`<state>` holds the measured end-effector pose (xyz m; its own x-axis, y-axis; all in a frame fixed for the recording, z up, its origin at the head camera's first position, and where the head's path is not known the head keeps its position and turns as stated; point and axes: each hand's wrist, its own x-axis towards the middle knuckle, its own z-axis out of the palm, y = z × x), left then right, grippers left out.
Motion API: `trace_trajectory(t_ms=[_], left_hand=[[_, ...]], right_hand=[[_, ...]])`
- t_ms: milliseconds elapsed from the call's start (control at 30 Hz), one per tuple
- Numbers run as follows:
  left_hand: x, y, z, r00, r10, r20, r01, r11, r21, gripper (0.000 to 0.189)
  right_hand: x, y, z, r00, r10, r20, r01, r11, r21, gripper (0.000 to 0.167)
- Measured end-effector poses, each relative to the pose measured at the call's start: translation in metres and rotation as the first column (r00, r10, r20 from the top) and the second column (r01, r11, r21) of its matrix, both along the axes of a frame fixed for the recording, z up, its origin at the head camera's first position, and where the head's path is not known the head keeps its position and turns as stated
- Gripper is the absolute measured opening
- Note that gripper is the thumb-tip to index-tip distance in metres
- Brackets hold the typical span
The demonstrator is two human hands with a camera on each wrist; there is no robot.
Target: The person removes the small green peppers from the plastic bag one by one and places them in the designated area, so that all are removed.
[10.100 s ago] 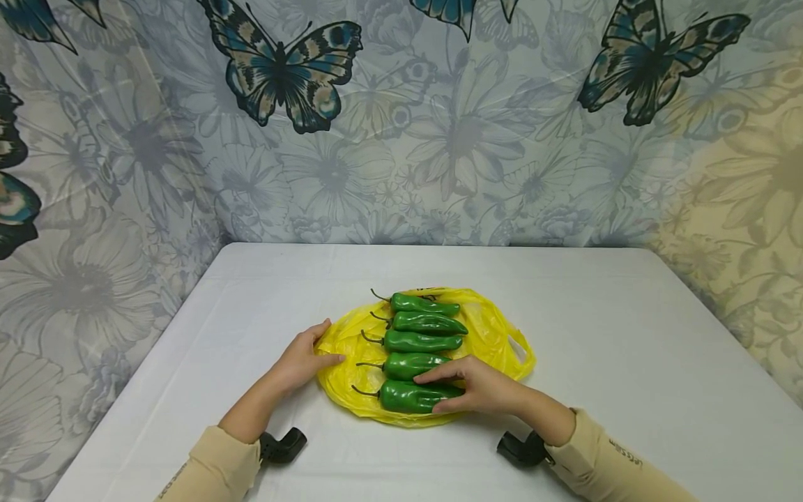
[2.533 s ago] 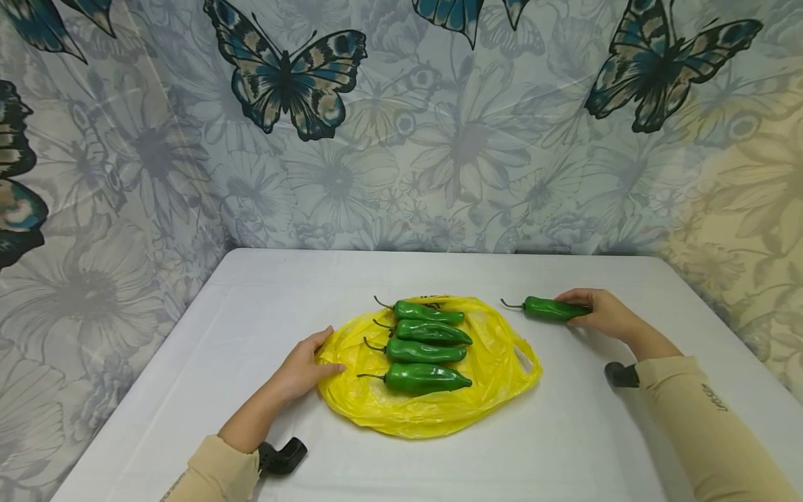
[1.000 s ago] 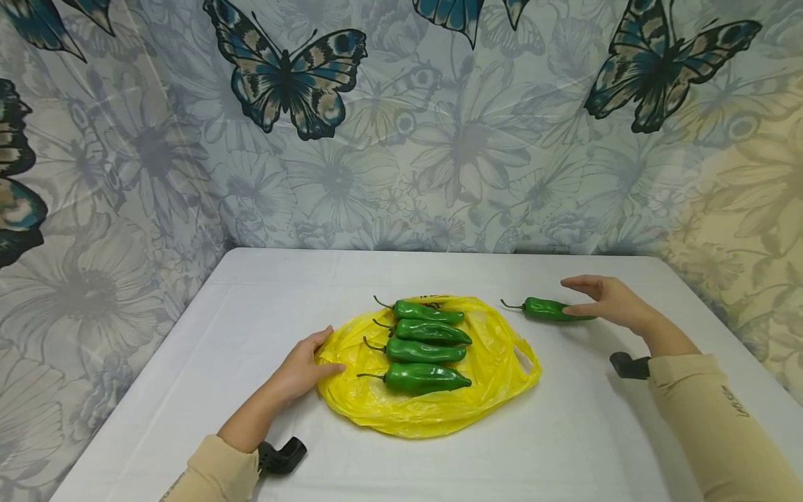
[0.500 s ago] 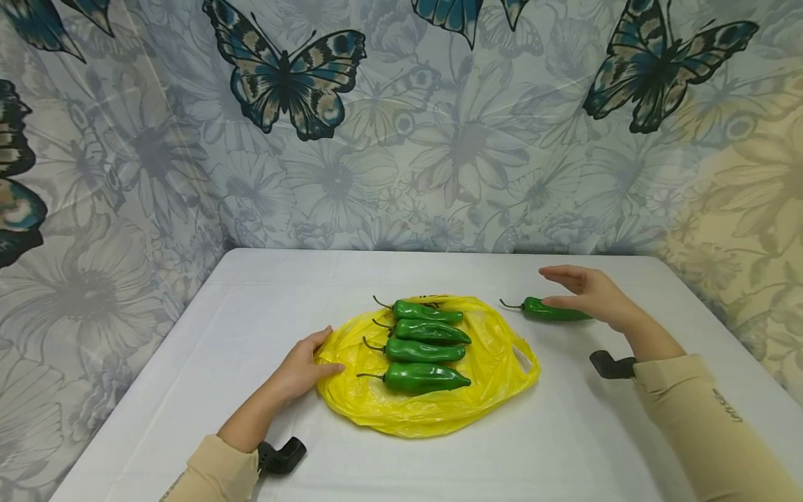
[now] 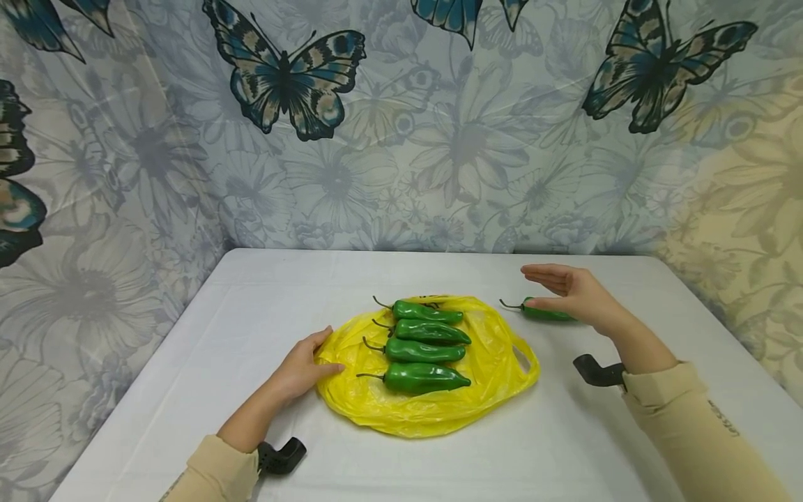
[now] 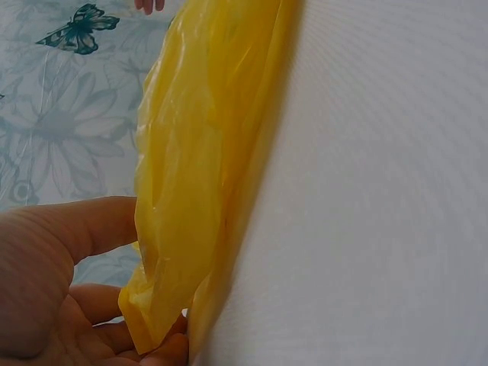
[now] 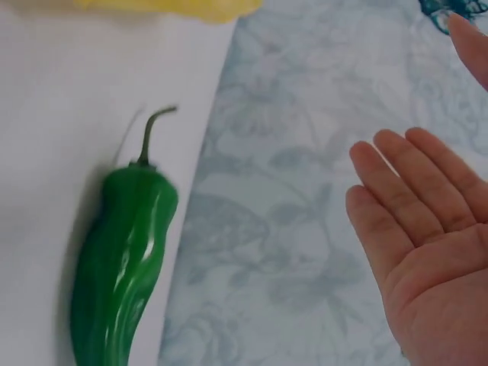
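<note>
In the head view a yellow plastic bag (image 5: 502, 397) lies flattened on the table, with several green peppers (image 5: 426, 378) in a row on it, stems to the left. My left hand (image 5: 301, 366) holds the bag's left edge, thumb on top; the left wrist view has the thumb and fingers on either side of the yellow film (image 6: 183, 168). One more green pepper (image 5: 546, 312) lies on the table right of the bag, partly hidden behind my right hand (image 5: 580, 296). That hand hovers with straight fingers, holding nothing; in the right wrist view it is apart from the pepper (image 7: 126, 259).
A white-covered table (image 5: 301, 279) carries everything. Behind and beside it hangs a floral cloth with butterflies (image 5: 285, 73). A black wrist camera mount (image 5: 282, 457) juts from the left sleeve, and another mount (image 5: 599, 371) from the right.
One pepper went from the bag's near end to the table at the right. My right hand let go of it, rose and has since shifted left. The left hand stays put.
</note>
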<state>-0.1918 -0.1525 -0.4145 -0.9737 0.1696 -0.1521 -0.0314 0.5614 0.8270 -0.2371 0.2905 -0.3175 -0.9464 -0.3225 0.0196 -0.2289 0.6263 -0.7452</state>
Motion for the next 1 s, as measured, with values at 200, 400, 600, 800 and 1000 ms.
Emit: trace_trajectory(t_ms=[200, 400, 600, 800, 1000], left_hand=[[0.000, -0.001, 0.000, 1.000, -0.002, 0.002, 0.002, 1.000, 0.002, 0.075], [0.000, -0.001, -0.001, 1.000, -0.006, -0.002, 0.006, 1.000, 0.004, 0.075], [0.000, 0.000, 0.000, 1.000, 0.001, 0.005, -0.001, 1.000, 0.007, 0.075], [0.001, -0.001, 0.000, 1.000, 0.005, 0.006, -0.005, 1.000, 0.004, 0.075], [0.001, 0.000, 0.001, 1.000, 0.007, 0.008, -0.007, 1.000, 0.011, 0.075]], right_hand=[[0.005, -0.012, 0.005, 0.999, 0.000, -0.046, -0.002, 0.999, -0.037, 0.063], [0.010, -0.020, 0.007, 0.996, -0.007, -0.085, -0.006, 0.989, -0.145, 0.058], [0.013, -0.032, 0.008, 0.997, 0.024, -0.072, -0.038, 0.979, -0.199, 0.058], [0.019, -0.051, 0.010, 0.997, 0.057, -0.061, -0.069, 0.973, -0.219, 0.058], [0.025, -0.070, 0.009, 0.995, 0.096, -0.035, -0.102, 0.956, -0.275, 0.058]])
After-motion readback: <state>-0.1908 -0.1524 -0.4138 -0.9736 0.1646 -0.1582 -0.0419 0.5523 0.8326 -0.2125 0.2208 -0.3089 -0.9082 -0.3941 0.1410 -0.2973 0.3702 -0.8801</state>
